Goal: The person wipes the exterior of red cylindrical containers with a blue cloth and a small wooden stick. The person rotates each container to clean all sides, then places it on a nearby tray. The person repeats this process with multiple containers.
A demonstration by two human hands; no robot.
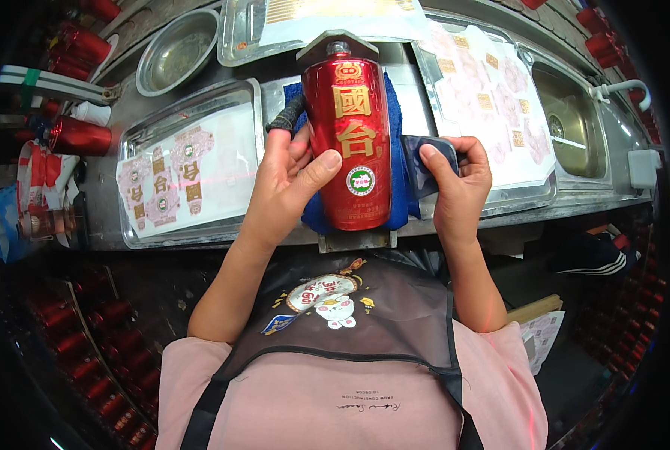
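Observation:
A red glossy bottle (pixel 347 129) lies on its back before me, neck away from me, with raised gold characters and a round green-and-white emblem. It rests on a blue cloth (pixel 399 197) in a metal stand (pixel 357 242). My left hand (pixel 295 174) grips the bottle's left side, thumb on its front; a dark cover wraps one fingertip. Just right of the bottle, my right hand (pixel 459 180) pinches a dark flat pad (pixel 422 169), possibly a scraper, between thumb and fingers.
On the left a metal tray (pixel 239 219) bears a white sheet of printed decals (pixel 169 177). Another decal sheet (pixel 498 107) lies on a right-hand tray. Behind stand a metal bowl (pixel 178 53) and a further tray (pixel 239 39). A sink (pixel 571 124) with a tap (pixel 621 90) is far right.

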